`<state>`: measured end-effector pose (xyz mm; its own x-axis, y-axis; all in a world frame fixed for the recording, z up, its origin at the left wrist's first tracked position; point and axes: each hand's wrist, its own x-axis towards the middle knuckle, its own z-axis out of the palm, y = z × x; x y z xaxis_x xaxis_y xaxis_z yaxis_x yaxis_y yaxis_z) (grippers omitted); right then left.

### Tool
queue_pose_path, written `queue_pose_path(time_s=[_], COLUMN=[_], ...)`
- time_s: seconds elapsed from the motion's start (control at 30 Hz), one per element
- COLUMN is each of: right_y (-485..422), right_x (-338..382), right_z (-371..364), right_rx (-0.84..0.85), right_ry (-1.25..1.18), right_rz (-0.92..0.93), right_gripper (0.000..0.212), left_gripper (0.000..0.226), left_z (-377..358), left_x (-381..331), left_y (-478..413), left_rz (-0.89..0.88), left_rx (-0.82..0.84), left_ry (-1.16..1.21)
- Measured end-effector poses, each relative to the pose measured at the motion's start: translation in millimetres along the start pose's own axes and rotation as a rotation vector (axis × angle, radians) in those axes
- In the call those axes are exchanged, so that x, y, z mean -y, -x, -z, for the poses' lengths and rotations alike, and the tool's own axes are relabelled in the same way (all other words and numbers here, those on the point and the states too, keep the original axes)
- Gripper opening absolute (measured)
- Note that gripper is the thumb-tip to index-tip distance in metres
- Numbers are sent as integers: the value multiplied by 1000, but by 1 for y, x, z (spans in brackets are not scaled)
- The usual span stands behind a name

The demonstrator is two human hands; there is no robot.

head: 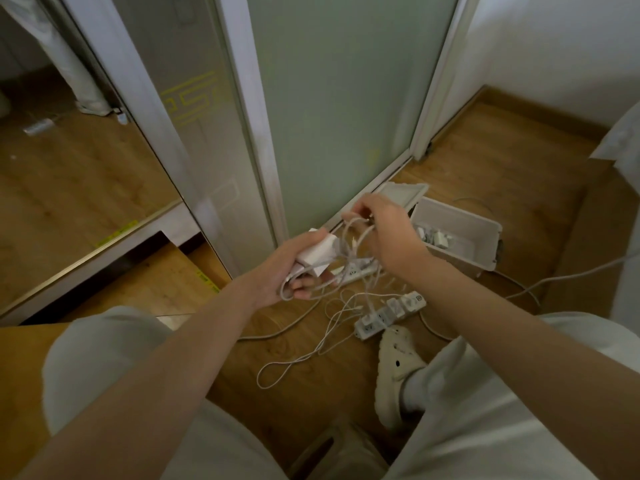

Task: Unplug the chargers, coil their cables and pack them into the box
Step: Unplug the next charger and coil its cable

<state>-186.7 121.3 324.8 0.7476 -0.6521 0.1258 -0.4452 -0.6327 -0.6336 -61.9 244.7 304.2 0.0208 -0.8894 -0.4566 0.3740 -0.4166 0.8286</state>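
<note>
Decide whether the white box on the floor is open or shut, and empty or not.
Open and not empty: the box has no lid on, its lid lies behind it, and a few white chargers show inside.

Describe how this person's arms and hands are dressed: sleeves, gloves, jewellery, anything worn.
Both forearms are bare as far up as the view shows; no sleeve reaches into the picture. The left hand and right hand wear no gloves. No watch, bracelet or ring is visible, though the fingers are partly blurred.

White charger (pixel 317 252) in hand, cable (pixel 356 237) looped.
</note>
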Motion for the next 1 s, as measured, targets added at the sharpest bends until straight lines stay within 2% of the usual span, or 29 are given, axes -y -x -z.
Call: queue_pose_path(time_s=[0.07, 0.17, 0.3, 0.37, 0.43, 0.53, 0.6, 0.63, 0.73, 0.87, 0.93, 1.0], right_y=[3, 16, 23, 22, 20, 17, 16, 16, 12, 17, 23, 26], right_x=[-12, -25, -24, -16, -12, -16, -21, -22, -13, 17, 30, 36], right_z=[0, -2, -7, -9, -8, -8, -11, -13, -19, -29, -38, -45], right_rx=[41, 214, 369, 423, 475, 534, 519, 491, 402, 496, 489, 400], right_ry=[-2, 47, 53, 71, 40, 216, 312, 286, 21, -460, -666, -752], right_rz=[-28, -70, -51, -11, 10, 22, -28, -53, -80, -92, -79, -89], right_gripper=[10, 10, 29, 34, 32, 22, 31, 37, 49, 58, 47, 26], left_gripper=[47, 42, 26, 22, 24, 36, 36, 33, 29, 38, 43, 47], left_z=[7, 20, 22, 22, 23, 26, 24, 22, 15, 6, -1, -4], left_x=[0, -4, -7, -10, -16, -25, -28, -29, -28, -31, -33, -32], left_y=[3, 10, 18, 18, 19, 20, 22, 22, 15, 6, 4, 1], left_rz=[-33, -101, -68, -122, -180, -246, -273, -287, -304, -324, -339, -348], left_rx=[-33, -227, -501, -581, -652, -671, -577, -516, -423, -368, -342, -391], left_ry=[24, 24, -449, -602, -646, -343, -147, -68, 106, 334, 371, 311])
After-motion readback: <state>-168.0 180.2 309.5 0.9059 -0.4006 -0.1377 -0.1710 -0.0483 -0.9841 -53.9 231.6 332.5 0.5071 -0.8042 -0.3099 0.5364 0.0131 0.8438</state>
